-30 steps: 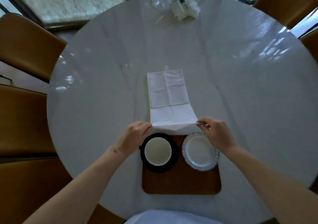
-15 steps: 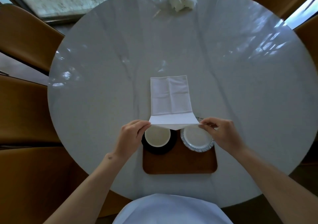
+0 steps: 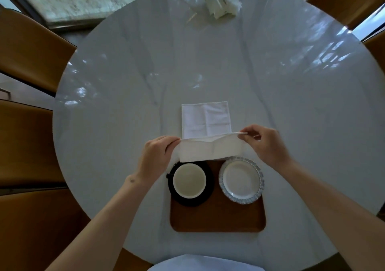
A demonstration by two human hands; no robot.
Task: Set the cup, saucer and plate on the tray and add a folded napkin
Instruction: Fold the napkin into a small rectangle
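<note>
A brown wooden tray point(image 3: 216, 218) lies near the table's front edge. On its left stands a white cup point(image 3: 189, 180) on a black saucer point(image 3: 208, 193); on its right a white plate point(image 3: 241, 180) with a blue patterned rim. Just beyond the tray a white napkin point(image 3: 205, 121) lies on the table, its near end lifted and folded over. My left hand point(image 3: 155, 159) pinches the near left corner, my right hand point(image 3: 264, 143) pinches the near right corner. The raised flap covers the tray's far edge.
The round white marble table point(image 3: 125, 83) carries a crumpled white packet point(image 3: 219, 2) and a small stick point(image 3: 191, 18) at its far side. Brown chairs point(image 3: 31, 46) ring the table on the left and at the back right.
Both hands have lifted the napkin's near end and carried it away from me, so the fold has grown. The camera view has shifted slightly.
</note>
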